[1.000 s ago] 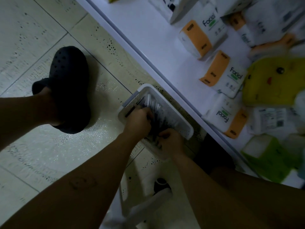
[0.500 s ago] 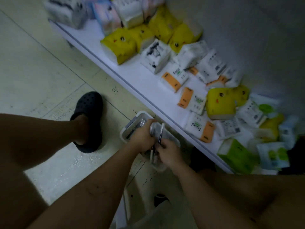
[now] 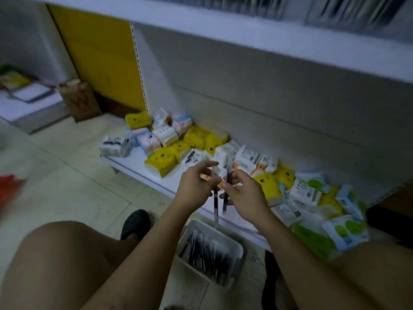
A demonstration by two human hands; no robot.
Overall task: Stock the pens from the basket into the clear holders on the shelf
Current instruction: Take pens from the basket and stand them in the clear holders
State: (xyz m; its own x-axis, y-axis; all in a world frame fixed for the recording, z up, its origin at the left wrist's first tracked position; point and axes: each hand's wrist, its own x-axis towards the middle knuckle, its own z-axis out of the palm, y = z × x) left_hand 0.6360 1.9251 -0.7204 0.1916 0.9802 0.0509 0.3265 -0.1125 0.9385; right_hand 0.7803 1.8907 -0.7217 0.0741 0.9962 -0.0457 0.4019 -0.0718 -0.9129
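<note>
A white basket [image 3: 232,245] sits on the floor between my knees, with several dark pens lying in it. Above it my left hand [image 3: 194,186] pinches one dark pen [image 3: 215,203] that hangs nearly upright. My right hand [image 3: 245,195] grips a second dark pen [image 3: 227,186], also upright, right beside the first. The two hands almost touch. Clear holders [image 3: 353,10] with pens stand blurred on the upper shelf at the top right.
The low white shelf [image 3: 138,168] behind my hands carries many tissue packs, yellow, white and green. The upper shelf's edge [image 3: 268,39] runs across the top. A yellow panel [image 3: 100,57] and a brown paper bag [image 3: 78,99] stand at the left. My black shoe [image 3: 135,222] rests on the tiled floor.
Both hands have risen out of the basket, each with a pen. The view has swung up from the floor to the shelves.
</note>
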